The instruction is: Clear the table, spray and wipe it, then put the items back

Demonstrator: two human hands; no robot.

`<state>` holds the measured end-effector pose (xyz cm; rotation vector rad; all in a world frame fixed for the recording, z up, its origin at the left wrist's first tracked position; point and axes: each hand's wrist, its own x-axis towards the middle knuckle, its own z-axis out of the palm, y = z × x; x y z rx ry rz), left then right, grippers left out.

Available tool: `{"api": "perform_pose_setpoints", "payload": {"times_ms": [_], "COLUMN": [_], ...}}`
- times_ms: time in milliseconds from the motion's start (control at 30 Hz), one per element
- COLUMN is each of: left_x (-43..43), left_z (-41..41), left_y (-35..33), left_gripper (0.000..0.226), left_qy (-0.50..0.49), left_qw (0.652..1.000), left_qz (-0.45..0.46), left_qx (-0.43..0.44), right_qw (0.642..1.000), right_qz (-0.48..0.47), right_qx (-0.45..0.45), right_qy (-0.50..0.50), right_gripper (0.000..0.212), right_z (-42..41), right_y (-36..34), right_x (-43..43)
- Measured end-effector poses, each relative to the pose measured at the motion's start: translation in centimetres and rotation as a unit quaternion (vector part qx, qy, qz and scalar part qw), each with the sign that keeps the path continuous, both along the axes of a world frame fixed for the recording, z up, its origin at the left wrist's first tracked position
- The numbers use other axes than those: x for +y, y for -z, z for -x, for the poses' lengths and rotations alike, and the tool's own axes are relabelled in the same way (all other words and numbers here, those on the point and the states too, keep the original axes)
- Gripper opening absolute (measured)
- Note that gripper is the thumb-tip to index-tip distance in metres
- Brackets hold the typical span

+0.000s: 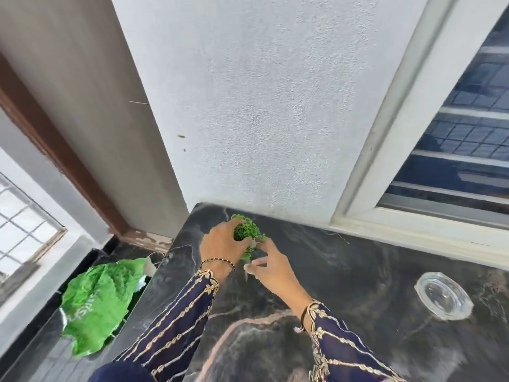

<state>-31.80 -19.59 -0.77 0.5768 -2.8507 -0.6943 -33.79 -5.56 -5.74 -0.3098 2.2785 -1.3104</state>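
A dark marble table (358, 271) with pale veins fills the lower half of the view, pushed up against a rough white wall (261, 106). At its far left corner, close to the wall, stands a small green plant (248, 228). The left hand (221, 245) grasps it from the left, fingers curled around the leafy top. The right hand (275, 268) reaches in from the other side with fingers spread and relaxed, just beside the plant's lower part; whether they touch it cannot be made out. Both arms wear dark blue sleeves (176, 326) with gold stitching.

Well apart on the right of the table sits a clear glass dish (443, 296). Behind it runs a white-framed window (454, 150). To the left, a crumpled green bag (99, 301) lies on the dark floor (27, 357) beside the table's edge. Beyond it are a brown door frame (55, 150) and a second window (19, 224) with a grille.
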Motion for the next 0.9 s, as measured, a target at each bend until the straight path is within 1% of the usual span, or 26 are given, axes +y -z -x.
{"api": "perform_pose_setpoints", "payload": {"times_ms": [100,333,433,500,567,700,800,867,900], "left_x": [-2.3,-4.1,-4.1,-4.2,-4.2,-3.6,-2.8,-2.3,-1.8], "left_z": [0.9,1.5,1.2,1.1,0.8,-0.5,-2.1,-3.2,-3.9], "left_y": [0.2,2.4,3.0,3.0,2.9,1.6,0.4,0.2,0.0], "left_gripper": [0.046,0.049,0.051,0.056,0.061,0.061,0.058,0.055,0.052], "left_qy": [0.004,0.036,0.044,0.046,0.048,0.030,0.001,0.007,0.018], "left_qw": [0.998,0.991,0.989,0.991,0.994,0.998,0.998,0.991,0.988], "left_qz": [-0.056,-0.128,-0.137,-0.122,-0.092,-0.049,0.059,0.123,0.141], "left_qx": [0.005,0.008,0.020,0.026,0.019,0.012,0.007,0.042,0.064], "right_qw": [1.000,0.998,0.999,0.999,0.998,0.998,0.997,0.997,0.997], "right_qz": [0.009,0.000,-0.003,-0.001,0.004,-0.012,-0.024,-0.026,-0.027], "right_qx": [-0.011,-0.035,-0.037,-0.038,-0.041,-0.032,-0.028,-0.021,-0.015], "right_qy": [0.012,0.043,0.034,0.037,0.046,0.056,0.062,0.065,0.065], "right_gripper": [0.059,0.057,0.066,0.072,0.074,0.074,0.072,0.068,0.065], "right_z": [0.7,1.6,1.6,1.4,1.0,-0.3,-1.5,-2.3,-2.8], "right_y": [0.3,1.1,1.2,1.3,1.3,0.8,0.3,0.0,-0.2], "right_x": [-2.1,-3.6,-3.4,-3.2,-2.9,-1.8,-0.3,0.8,1.5]}}
